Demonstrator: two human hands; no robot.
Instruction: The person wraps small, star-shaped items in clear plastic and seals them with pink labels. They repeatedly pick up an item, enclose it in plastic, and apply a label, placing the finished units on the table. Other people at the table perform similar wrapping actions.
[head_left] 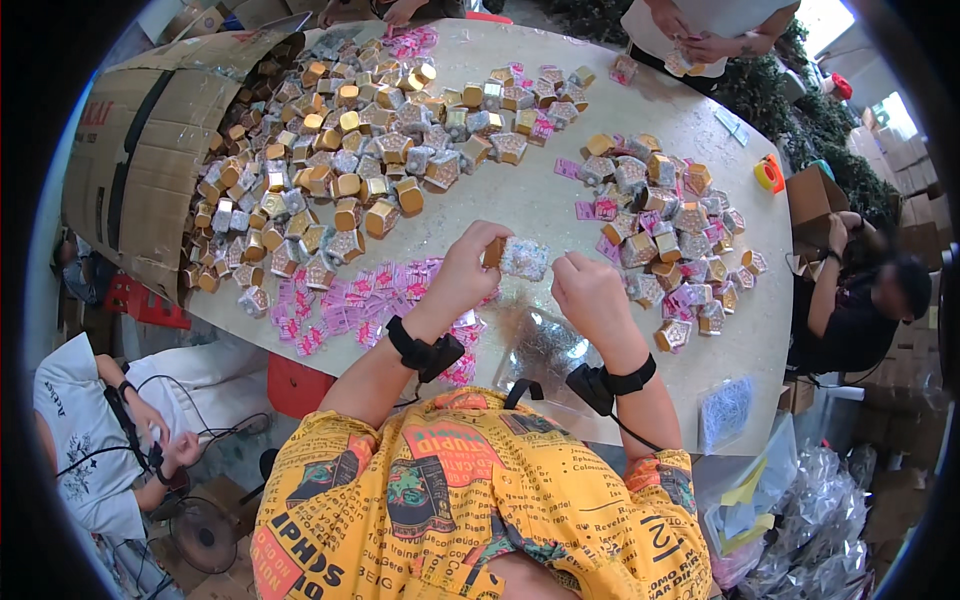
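Observation:
My left hand [465, 268] is closed around a small gold-sided box-shaped ornament [524, 258], its glittery silver-white face turned up. Close to the ornament's other end, my right hand [592, 290] has its fingers curled in a pinch; whatever they hold, if anything, is too small to make out. Below both hands lies a clear plastic bag [548, 352] with fine dark strands in it. Pink printed tags [350, 306] are spread over the table beside my left forearm.
A large pile of similar gold ornaments [345, 150] spills from a tipped cardboard carton [150, 165]. Another heap [668, 225] lies to the right with pink tags among it. A tape dispenser [769, 174] and a bundle of pale strands [726, 412] sit near the table's right edge. Other people surround the table.

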